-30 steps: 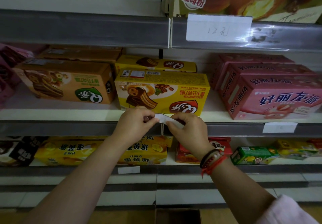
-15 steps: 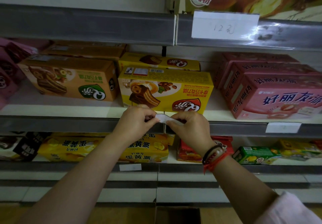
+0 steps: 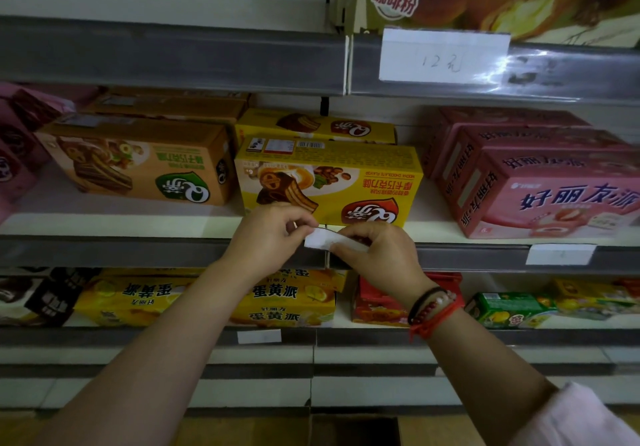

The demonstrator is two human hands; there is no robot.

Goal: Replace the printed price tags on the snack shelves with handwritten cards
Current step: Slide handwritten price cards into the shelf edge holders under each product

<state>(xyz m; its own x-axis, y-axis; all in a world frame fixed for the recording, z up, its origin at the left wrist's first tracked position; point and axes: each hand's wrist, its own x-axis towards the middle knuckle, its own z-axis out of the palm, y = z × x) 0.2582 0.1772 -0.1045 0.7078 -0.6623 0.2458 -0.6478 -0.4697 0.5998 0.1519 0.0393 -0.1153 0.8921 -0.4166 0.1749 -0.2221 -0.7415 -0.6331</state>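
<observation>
Two hands share one small white card (image 3: 323, 238) at the centre of the frame, right at the grey price rail (image 3: 138, 251) of the middle shelf. The left hand (image 3: 268, 237) pinches its left end, the right hand (image 3: 377, 255) its right end, each grip closed on paper, likely to keep it flat for sliding into the rail. Just behind stands a yellow cake box (image 3: 329, 182). Another card marked 12 (image 3: 443, 57) already sits in the upper rail, upper right.
</observation>
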